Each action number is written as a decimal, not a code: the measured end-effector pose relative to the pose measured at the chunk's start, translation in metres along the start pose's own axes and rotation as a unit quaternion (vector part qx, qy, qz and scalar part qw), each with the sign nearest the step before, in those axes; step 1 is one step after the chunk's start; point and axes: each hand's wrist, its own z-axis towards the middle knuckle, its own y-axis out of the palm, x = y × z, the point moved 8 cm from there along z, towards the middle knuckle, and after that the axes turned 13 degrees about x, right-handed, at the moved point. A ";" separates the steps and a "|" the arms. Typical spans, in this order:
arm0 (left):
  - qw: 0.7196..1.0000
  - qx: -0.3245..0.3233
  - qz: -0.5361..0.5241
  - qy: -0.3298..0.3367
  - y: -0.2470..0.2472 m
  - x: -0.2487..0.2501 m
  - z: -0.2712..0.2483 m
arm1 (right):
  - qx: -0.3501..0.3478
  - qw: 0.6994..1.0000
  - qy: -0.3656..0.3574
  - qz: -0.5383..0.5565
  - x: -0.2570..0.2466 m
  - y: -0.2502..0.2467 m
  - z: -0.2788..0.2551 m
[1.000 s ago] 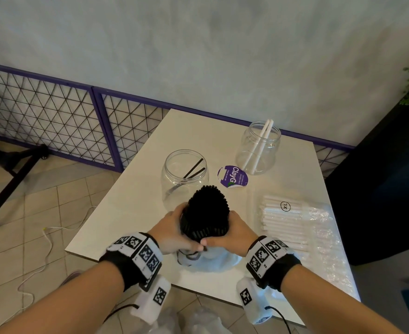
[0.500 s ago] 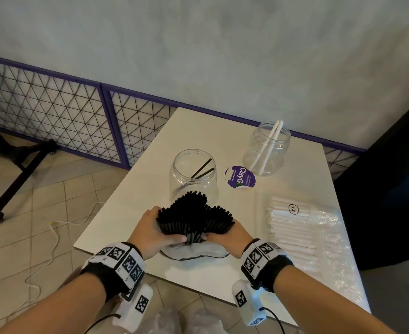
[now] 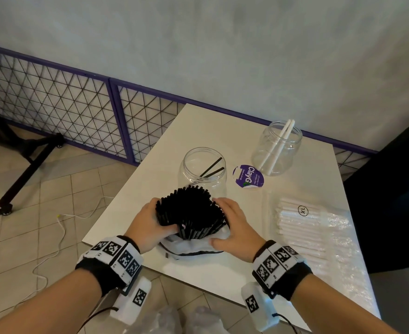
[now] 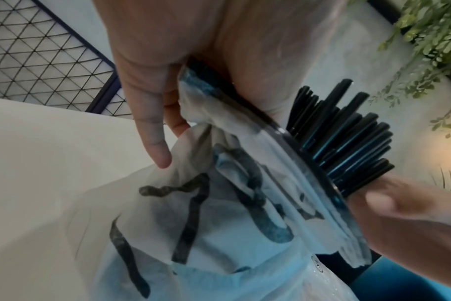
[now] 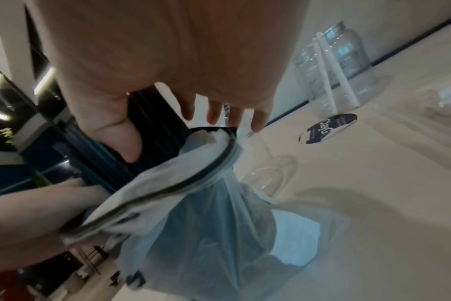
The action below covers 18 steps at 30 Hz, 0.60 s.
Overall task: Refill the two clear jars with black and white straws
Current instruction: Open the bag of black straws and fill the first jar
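A thick bundle of black straws [image 3: 191,213] stands upright in a crumpled white plastic bag [image 3: 194,245] near the table's front edge. My left hand [image 3: 165,225] grips the bundle's left side and my right hand [image 3: 220,222] grips its right side, thumb low by the bag's rim. In the wrist views the black straws [image 4: 348,138] [image 5: 154,132] stick up out of the bag [image 4: 219,224] [image 5: 206,213]. Just behind the bundle is a clear jar [image 3: 203,169] with two black straws. A second clear jar [image 3: 277,148] [image 5: 343,67] at the back right holds two white straws.
A purple ClayG sticker [image 3: 248,176] lies between the jars. A clear pack of white straws [image 3: 302,227] lies along the right side of the white table [image 3: 150,169]. A purple wire fence [image 3: 78,112] and tiled floor are to the left.
The black bundle has loosened from a tight round bunch into a wider, fanned shape. Both hands have slid apart to its sides, and the bag sits lower around it.
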 end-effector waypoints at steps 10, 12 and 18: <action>0.995 -0.093 0.010 -0.020 0.001 0.009 -0.015 | 0.181 0.981 0.066 0.001 0.005 0.006 0.008; 0.986 -0.088 0.127 0.060 -0.007 0.020 -0.019 | 0.177 0.982 0.065 -0.002 0.004 0.004 0.007; 0.894 -0.046 0.320 0.308 0.007 0.077 -0.014 | 0.154 0.987 0.032 -0.021 -0.002 -0.001 0.007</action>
